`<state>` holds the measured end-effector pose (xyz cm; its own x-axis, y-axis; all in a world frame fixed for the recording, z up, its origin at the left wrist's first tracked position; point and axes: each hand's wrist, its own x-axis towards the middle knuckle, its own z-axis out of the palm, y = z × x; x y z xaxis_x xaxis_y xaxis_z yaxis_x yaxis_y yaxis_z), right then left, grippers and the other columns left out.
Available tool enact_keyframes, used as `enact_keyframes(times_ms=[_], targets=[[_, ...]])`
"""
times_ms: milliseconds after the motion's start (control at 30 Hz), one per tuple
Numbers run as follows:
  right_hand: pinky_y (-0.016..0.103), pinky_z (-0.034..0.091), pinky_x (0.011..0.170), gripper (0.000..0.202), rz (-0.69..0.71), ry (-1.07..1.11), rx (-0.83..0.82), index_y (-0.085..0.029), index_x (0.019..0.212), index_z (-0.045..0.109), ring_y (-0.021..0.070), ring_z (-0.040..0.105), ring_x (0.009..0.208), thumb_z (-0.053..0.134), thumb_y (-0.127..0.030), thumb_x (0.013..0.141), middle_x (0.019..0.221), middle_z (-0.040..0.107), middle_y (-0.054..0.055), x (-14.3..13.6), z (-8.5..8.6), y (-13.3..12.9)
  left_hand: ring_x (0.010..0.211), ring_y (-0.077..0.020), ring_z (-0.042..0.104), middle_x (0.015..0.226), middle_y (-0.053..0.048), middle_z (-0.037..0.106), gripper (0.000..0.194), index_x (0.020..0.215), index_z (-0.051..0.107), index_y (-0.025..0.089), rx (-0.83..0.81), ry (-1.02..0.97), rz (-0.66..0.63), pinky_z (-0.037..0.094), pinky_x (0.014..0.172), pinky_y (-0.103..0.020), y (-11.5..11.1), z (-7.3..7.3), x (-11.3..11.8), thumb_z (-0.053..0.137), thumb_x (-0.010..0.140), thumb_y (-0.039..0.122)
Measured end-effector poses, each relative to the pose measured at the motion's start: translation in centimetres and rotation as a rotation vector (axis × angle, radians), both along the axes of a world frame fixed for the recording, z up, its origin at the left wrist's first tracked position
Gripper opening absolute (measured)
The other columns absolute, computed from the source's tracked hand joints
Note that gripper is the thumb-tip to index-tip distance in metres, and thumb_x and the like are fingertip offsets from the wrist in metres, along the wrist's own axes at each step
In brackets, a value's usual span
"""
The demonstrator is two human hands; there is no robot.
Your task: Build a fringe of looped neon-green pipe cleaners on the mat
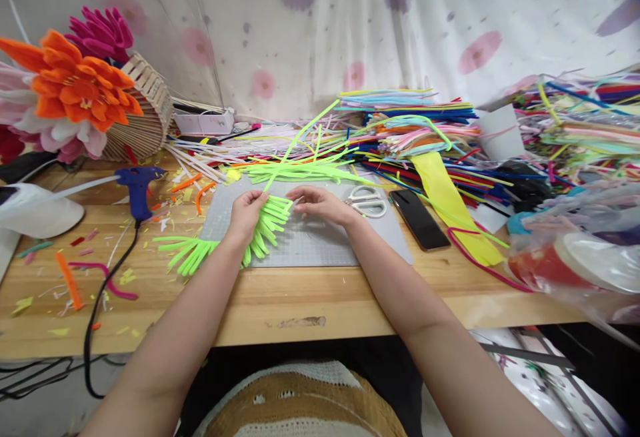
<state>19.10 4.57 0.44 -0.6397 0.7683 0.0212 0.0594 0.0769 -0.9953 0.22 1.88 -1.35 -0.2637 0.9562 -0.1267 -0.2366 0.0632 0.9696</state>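
My left hand (247, 215) is closed on a lime-green pipe cleaner, part of a fringe of bent green pipe cleaners (270, 225). One long green stem (300, 137) rises from its fingertips toward the back. More of the fringe (193, 251) fans out left of my left wrist, partly covered by the forearm. Just right of the fringe is my right hand (323, 203), its fingers loosely curved and apart, with nothing visible in them. Both hands are above a grey cutting mat (320, 247). Loose green pipe cleaners (305, 171) lie behind them.
White-handled scissors (369, 202) and a phone (419, 219) lie to the right, by a yellow strip (453, 203). Piles of coloured pipe cleaners (410, 117) line the back. At left are a blue glue gun (139, 190), its cord, scraps and an orange flower (83, 83).
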Motion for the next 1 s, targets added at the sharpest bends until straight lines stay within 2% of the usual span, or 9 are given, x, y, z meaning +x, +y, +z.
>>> enact_keyframes(times_ms=[67,167,300,500,633,800,1000], targets=[[0.021,0.046,0.059,0.027,-0.001,-0.004,0.017,-0.015,0.085,0.060,0.0080,0.053,0.064,0.065,-0.032,0.065,0.077,0.061,0.000,-0.7,-0.4,-0.1,0.051,-0.0099,0.051,0.057,0.002,0.057,0.032,0.064,0.056,0.015,-0.019,-0.003,-0.028,0.040,0.053,-0.024,-0.1,-0.1,0.2,0.075,0.046,0.035],[0.020,0.041,0.053,0.020,-0.098,-0.057,0.044,-0.014,0.069,0.058,0.0061,0.047,0.053,0.063,-0.033,0.064,0.061,0.055,-0.003,-1.5,-0.8,-0.2,0.050,-0.0099,0.051,0.057,0.003,0.057,0.033,0.065,0.056,0.016,-0.031,-0.014,-0.054,0.041,0.053,-0.024,-0.2,-0.3,0.4,0.075,0.045,0.034],[0.018,0.034,0.046,0.017,-0.226,-0.178,0.068,-0.013,0.064,0.057,0.0041,0.041,0.047,0.064,-0.029,0.061,0.056,0.053,-0.004,-1.8,-1.2,-0.3,0.051,-0.0101,0.053,0.060,0.002,0.058,0.030,0.068,0.056,0.016,-0.049,-0.016,-0.120,0.041,0.053,-0.024,-0.3,-0.2,0.2,0.073,0.048,0.030],[0.018,0.038,0.047,0.012,-0.233,-0.184,-0.042,-0.013,0.061,0.054,0.0048,0.047,0.046,0.063,-0.021,0.059,0.051,0.053,-0.004,-1.8,-1.7,-0.3,0.058,-0.0114,0.055,0.066,0.001,0.061,0.035,0.075,0.059,0.016,-0.020,0.009,-0.288,0.041,0.057,-0.024,-0.7,0.3,0.1,0.076,0.047,0.027],[0.018,0.041,0.048,0.015,-0.216,-0.152,-0.084,-0.013,0.063,0.054,0.0047,0.049,0.046,0.066,-0.020,0.057,0.054,0.055,-0.004,-1.7,-1.5,-0.3,0.053,-0.0093,0.051,0.060,0.002,0.058,0.033,0.067,0.059,0.015,-0.030,0.020,-0.221,0.039,0.055,-0.023,-0.8,0.3,0.3,0.077,0.048,0.035],[0.018,0.043,0.047,0.030,-0.177,-0.104,-0.141,-0.016,0.082,0.054,0.0053,0.050,0.048,0.068,-0.027,0.058,0.058,0.057,-0.005,-1.4,-0.9,-0.6,0.050,-0.0085,0.050,0.057,0.004,0.056,0.035,0.063,0.057,0.014,-0.036,-0.043,-0.149,0.039,0.053,-0.023,-0.7,0.2,0.3,0.079,0.044,0.034],[0.018,0.032,0.041,0.027,-0.159,-0.239,-0.023,-0.012,0.070,0.061,0.0035,0.040,0.041,0.061,-0.038,0.066,0.050,0.051,-0.004,-1.5,-1.1,-0.5,0.051,-0.0089,0.051,0.057,0.003,0.058,0.038,0.063,0.058,0.014,-0.038,-0.040,-0.116,0.039,0.055,-0.022,-0.6,0.4,0.3,0.080,0.039,0.033]])
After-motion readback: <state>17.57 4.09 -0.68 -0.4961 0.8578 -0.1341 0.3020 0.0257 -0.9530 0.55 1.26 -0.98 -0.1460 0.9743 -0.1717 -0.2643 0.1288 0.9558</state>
